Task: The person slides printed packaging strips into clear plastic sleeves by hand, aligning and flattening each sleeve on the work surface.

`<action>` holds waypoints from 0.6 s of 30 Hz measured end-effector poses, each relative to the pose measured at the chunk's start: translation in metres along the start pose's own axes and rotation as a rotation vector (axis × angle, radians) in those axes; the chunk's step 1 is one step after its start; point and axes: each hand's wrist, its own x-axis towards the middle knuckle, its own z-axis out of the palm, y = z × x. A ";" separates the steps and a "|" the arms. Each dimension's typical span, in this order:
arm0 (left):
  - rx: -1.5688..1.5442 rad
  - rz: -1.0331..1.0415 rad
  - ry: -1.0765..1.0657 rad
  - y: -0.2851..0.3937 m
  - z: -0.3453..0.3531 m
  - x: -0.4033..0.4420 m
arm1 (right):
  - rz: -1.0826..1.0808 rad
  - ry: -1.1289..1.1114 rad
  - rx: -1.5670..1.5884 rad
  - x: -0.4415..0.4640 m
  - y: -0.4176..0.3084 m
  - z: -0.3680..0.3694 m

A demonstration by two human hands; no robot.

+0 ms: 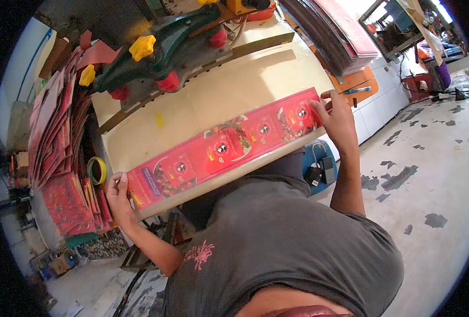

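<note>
A long red printed sheet (197, 165) with round logos and food pictures lies slantwise along the near edge of the cream work surface (192, 113). My left hand (119, 198) holds its left end, thumb on top and fingers curled round the edge. At the opposite end, my right hand (333, 113) pinches the upper right corner between thumb and fingers. Beyond the sheet stands a dark green machine frame (179, 45) with yellow knobs (142, 47) and red round parts (168, 82).
Stacked red sheets (54, 127) stand at the left, beside a yellow tape roll (103, 170). Another tall stack (345, 37) is at the upper right, near a blue pen (357, 90) on an orange board (362, 80). Black adapters (327, 170) sit below my right hand.
</note>
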 end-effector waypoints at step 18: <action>0.207 -0.052 0.030 -0.009 0.012 0.009 | 0.045 -0.050 -0.045 0.012 0.005 -0.002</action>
